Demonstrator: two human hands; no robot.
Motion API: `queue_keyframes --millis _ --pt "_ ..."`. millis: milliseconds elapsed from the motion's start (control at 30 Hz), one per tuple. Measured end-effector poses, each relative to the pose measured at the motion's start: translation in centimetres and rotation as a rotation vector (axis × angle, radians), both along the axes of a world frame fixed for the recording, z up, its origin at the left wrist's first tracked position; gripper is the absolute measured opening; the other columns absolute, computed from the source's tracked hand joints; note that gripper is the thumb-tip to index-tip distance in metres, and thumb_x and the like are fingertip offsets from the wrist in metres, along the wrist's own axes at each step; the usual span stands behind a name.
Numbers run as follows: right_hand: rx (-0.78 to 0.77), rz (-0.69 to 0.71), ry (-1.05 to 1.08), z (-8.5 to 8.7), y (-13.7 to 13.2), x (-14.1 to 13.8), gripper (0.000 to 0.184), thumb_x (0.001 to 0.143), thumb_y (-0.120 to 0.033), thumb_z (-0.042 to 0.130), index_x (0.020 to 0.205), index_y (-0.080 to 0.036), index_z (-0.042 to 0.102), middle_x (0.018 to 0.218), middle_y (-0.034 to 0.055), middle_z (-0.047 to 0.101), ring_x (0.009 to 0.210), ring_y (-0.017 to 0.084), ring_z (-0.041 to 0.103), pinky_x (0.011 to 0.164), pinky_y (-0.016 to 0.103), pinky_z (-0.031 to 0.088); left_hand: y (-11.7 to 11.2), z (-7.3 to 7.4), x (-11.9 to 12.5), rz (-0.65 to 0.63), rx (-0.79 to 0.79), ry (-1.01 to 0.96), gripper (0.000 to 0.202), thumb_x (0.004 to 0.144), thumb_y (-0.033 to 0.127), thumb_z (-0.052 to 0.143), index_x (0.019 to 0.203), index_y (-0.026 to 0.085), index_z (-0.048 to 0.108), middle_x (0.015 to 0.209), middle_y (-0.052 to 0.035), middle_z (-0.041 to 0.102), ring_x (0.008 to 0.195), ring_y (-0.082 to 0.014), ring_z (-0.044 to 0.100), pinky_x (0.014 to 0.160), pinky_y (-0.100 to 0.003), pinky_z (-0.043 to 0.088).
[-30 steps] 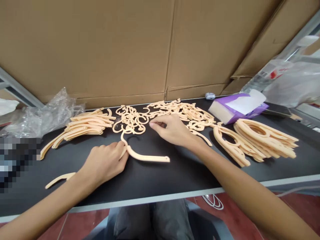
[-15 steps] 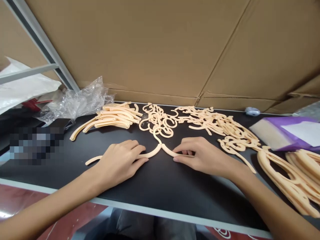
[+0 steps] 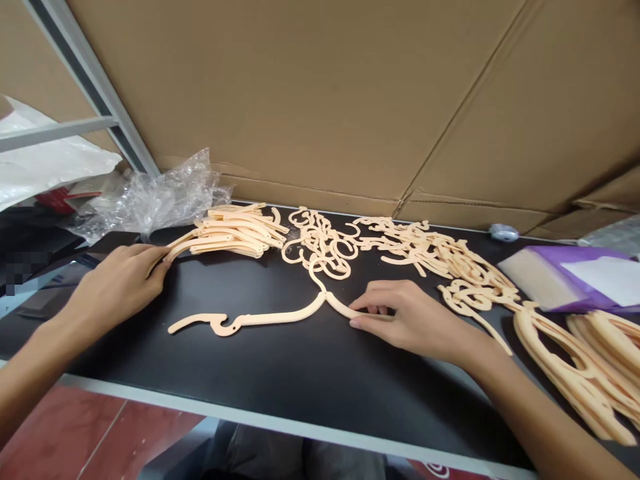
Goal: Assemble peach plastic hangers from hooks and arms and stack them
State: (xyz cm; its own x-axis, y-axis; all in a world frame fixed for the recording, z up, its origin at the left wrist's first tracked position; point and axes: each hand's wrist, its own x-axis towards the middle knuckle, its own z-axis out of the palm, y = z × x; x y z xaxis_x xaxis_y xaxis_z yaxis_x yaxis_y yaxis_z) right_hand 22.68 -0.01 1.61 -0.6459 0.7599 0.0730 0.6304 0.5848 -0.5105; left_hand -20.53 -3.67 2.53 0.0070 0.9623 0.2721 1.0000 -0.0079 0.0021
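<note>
One hanger (image 3: 285,317) lies at the middle of the table (image 3: 280,380); one notched piece (image 3: 225,325) adjoins its left end. Right hand (image 3: 400,313) pinches its right arm. Left hand (image 3: 120,280) pinches one strip (image 3: 181,248) at the strip pile (image 3: 233,230). Beyond: one hook heap (image 3: 325,241). Far right: two stacks (image 3: 565,380), one tissue pack (image 3: 537,283).

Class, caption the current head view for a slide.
Left hand on a stack of curved peach plastic strips; right hand pinching a hook-topped peach plastic frame on the black table.
</note>
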Motion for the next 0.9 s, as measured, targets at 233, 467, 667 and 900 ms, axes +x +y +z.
queue_keyframes --millis 233,467,667,900 --pt "-0.049 -0.016 -0.028 0.5 0.0 0.0 0.013 0.090 -0.029 0.071 0.096 -0.025 0.081 0.085 0.0019 0.070 0.070 0.013 0.061 0.063 0.026 0.043 -0.5 0.8 0.1 0.141 -0.109 0.081 0.030 0.097 0.037 0.046 0.110 0.020 0.066 0.101 -0.0063 0.074 0.089 -0.0261 0.067 0.076 -0.030 0.046" --pt "-0.035 -0.011 -0.045 0.5 -0.1 0.2 0.015 0.090 -0.029 0.069 0.099 -0.024 0.081 0.085 0.0017 0.069 0.072 0.013 0.059 0.064 0.027 0.041 -0.9 1.1 0.5 0.192 -0.069 -0.023 0.025 0.092 0.043 0.052 0.105 0.026 0.064 0.088 -0.0013 0.068 0.077 -0.0222 0.060 0.068 -0.028 0.043" --pt "-0.037 -0.006 -0.066 0.9 -0.1 0.2 0.016 0.092 -0.027 0.067 0.100 -0.024 0.081 0.087 0.0023 0.070 0.073 0.014 0.060 0.065 0.027 0.040 -1.2 -0.2 -0.3 -0.172 0.045 -0.033 0.025 0.094 0.036 0.053 0.107 0.024 0.071 0.133 -0.0091 0.061 0.124 -0.0298 0.054 0.109 -0.046 0.039" --pt "-0.048 0.012 -0.050 1.0 0.2 0.4 0.017 0.090 -0.031 0.069 0.100 -0.025 0.081 0.091 0.0018 0.072 0.078 0.015 0.061 0.066 0.028 0.040 0.0 -0.8 -0.8 -0.397 -0.070 -0.003 0.020 0.097 0.033 0.057 0.099 0.035 0.077 0.123 0.0032 0.070 0.122 -0.0215 0.057 0.108 -0.037 0.038"
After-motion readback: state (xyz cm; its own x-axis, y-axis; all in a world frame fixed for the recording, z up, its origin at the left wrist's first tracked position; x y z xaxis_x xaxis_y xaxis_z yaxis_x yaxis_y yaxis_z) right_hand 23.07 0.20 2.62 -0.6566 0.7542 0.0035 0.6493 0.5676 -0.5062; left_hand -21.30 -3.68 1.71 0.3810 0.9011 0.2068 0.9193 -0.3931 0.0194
